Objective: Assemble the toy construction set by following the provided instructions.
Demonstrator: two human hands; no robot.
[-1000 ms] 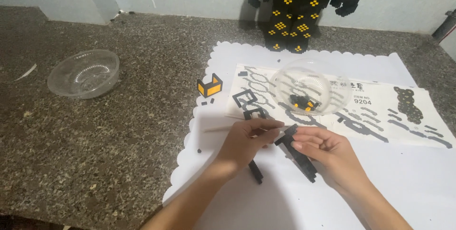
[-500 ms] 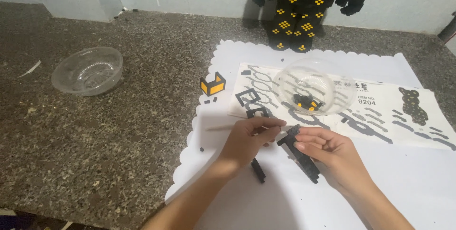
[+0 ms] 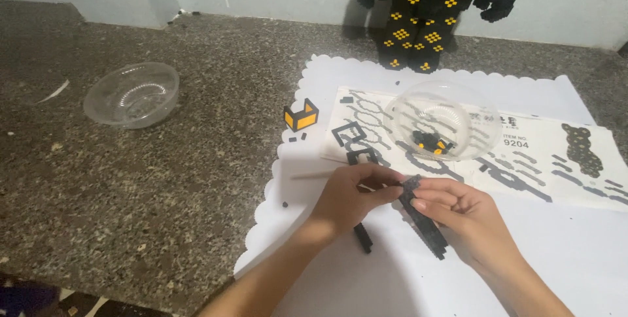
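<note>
While both hands work at the middle of a scalloped white mat (image 3: 523, 88), little has changed from a second ago: the hands sit in the same spot and only the head camera has drifted slightly. The left hand (image 3: 350, 199) is closed in a pinch, its fingertips meeting the top end of a long black strip (image 3: 425, 222) of small building blocks, and a thin pale stick (image 3: 313, 176) juts out to the left from that grip as it did before. The right hand (image 3: 461, 215) grips the strip from the other side, fingers curled over its upper part, while the lower end rests slanted on the mat. Whether a loose block is pinched between the left fingertips cannot be told. A short black piece (image 3: 363, 238) lies on the mat just below the left wrist, unmoved. Beyond the hands, a clear bowl (image 3: 451, 104) holding a few black and orange blocks stands on a printed instruction sheet (image 3: 556, 153), and a small orange-and-black piece (image 3: 301, 115) sits near the mat's left edge. A second clear bowl (image 3: 131, 94) stands well apart on the speckled counter (image 3: 163, 193), and a black figure (image 3: 425, 9) dotted with yellow stands against the wall. The steady pose suggests fine fitting at the strip's tip is in hand.
</note>
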